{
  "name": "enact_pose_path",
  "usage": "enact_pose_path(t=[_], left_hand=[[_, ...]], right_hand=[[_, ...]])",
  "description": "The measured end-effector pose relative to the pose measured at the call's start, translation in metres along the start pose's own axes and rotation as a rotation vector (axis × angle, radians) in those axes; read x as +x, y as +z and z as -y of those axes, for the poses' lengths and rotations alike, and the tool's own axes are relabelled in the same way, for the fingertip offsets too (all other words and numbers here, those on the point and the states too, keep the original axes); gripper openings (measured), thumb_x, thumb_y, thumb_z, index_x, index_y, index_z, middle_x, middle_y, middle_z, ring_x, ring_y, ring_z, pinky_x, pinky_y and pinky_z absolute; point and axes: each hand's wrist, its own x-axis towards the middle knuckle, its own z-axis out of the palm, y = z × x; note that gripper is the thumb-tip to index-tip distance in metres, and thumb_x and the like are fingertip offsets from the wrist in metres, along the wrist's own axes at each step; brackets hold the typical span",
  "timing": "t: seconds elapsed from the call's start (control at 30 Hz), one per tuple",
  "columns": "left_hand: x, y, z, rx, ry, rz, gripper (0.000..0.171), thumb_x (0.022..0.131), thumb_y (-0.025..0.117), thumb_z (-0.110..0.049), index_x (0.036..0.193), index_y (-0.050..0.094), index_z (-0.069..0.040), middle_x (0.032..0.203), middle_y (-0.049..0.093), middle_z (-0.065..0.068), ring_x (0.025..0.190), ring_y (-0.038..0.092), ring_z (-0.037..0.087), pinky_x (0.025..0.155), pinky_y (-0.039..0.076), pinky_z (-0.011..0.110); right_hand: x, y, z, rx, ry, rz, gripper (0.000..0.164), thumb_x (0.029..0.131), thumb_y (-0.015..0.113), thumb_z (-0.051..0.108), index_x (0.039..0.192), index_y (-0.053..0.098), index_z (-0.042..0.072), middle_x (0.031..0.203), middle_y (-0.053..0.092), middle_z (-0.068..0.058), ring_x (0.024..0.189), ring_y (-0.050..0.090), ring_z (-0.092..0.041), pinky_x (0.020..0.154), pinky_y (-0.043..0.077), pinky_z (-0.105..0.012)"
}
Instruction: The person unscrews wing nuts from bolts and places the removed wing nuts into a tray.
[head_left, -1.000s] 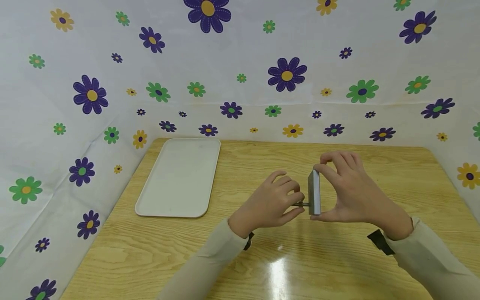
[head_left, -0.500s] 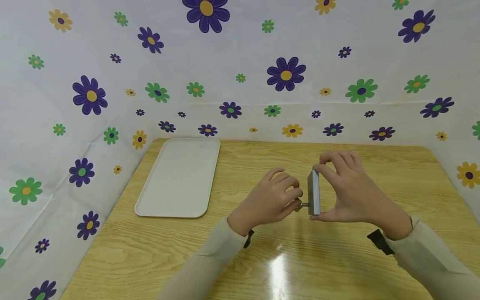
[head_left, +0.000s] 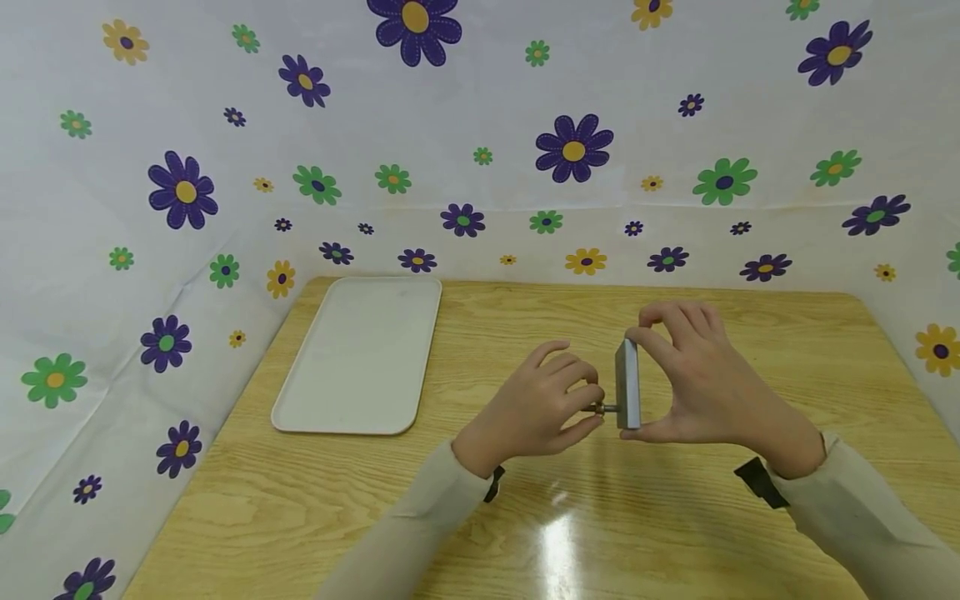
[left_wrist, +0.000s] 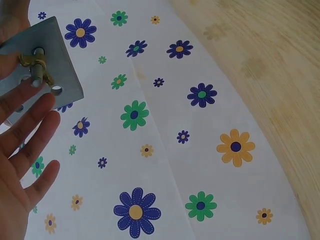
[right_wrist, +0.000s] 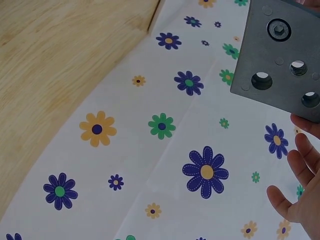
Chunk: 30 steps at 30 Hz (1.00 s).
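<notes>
A grey metal plate (head_left: 628, 385) is held upright above the table. My right hand (head_left: 705, 383) grips it by the top and bottom edges, between fingers and thumb. A bolt (left_wrist: 37, 75) sticks out of the plate's left face, carrying a brass wing nut (left_wrist: 48, 78). My left hand (head_left: 536, 404) pinches the wing nut with thumb and index finger, while its other fingers are spread. From the right wrist view, the plate's other face shows the recessed hex-socket bolt head (right_wrist: 279, 30) and several holes, one of them threaded.
A white rectangular tray (head_left: 356, 358) lies at the left on the wood-grain table (head_left: 480, 333). A white cloth with printed flowers (head_left: 450, 125) stands behind the table and along its sides.
My left thumb and fingers have shifted around the wing nut, exposing it more half a second ago and covering it again now. The plate and right hand have stayed in place.
</notes>
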Motion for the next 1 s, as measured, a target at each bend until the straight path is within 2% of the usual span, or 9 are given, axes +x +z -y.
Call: enact_pose_path(t=[0.13,0.27,0.37,0.67,1.0], left_hand=[[0.0008,0.0018,0.0001,-0.017,-0.007,0.040,0.022,0.085,0.064,-0.044,0.087,0.068,-0.022,0.095,0.064,-0.006,0.093,0.061,0.011,0.103,0.041,0.037],[0.0020,0.0024,-0.0003,-0.026,-0.007,0.051,0.023,0.085,0.064,-0.044,0.087,0.068,-0.021,0.096,0.065,-0.005,0.093,0.061,0.012,0.102,0.041,0.037],[0.0032,0.0023,-0.0007,-0.030,-0.004,0.051,0.022,0.085,0.064,-0.043,0.087,0.068,-0.021,0.095,0.065,-0.005,0.093,0.061,0.012,0.101,0.041,0.037],[0.0007,0.0025,0.0011,-0.023,-0.020,0.070,0.026,0.082,0.067,-0.041,0.097,0.068,-0.020,0.099,0.064,-0.004,0.095,0.061,0.013,0.102,0.041,0.036],[0.0011,0.0023,0.0030,-0.025,-0.020,0.042,0.018,0.086,0.065,-0.036,0.094,0.068,-0.019,0.098,0.064,-0.004,0.093,0.061,0.013,0.100,0.042,0.035]], right_hand=[[-0.0002,-0.0008,0.0003,-0.004,0.001,0.011,0.090,0.054,0.071,0.075,0.107,0.055,0.004,0.107,0.047,-0.017,0.100,0.041,-0.033,0.084,0.031,-0.053],[-0.0002,-0.0012,0.0013,-0.007,0.010,0.009,0.090,0.064,0.052,0.083,0.107,0.055,0.004,0.107,0.047,-0.017,0.100,0.041,-0.033,0.084,0.031,-0.054],[-0.0002,-0.0015,0.0018,-0.010,0.018,0.008,0.092,0.067,0.040,0.086,0.107,0.055,0.004,0.106,0.047,-0.017,0.100,0.041,-0.033,0.085,0.031,-0.054],[-0.0010,-0.0010,0.0008,-0.009,0.020,-0.003,0.094,0.067,0.040,0.087,0.107,0.056,0.003,0.108,0.048,-0.018,0.101,0.041,-0.035,0.085,0.031,-0.055],[-0.0001,-0.0002,0.0010,-0.012,0.017,-0.004,0.093,0.067,0.039,0.087,0.106,0.056,0.004,0.106,0.048,-0.017,0.100,0.041,-0.034,0.084,0.030,-0.054]])
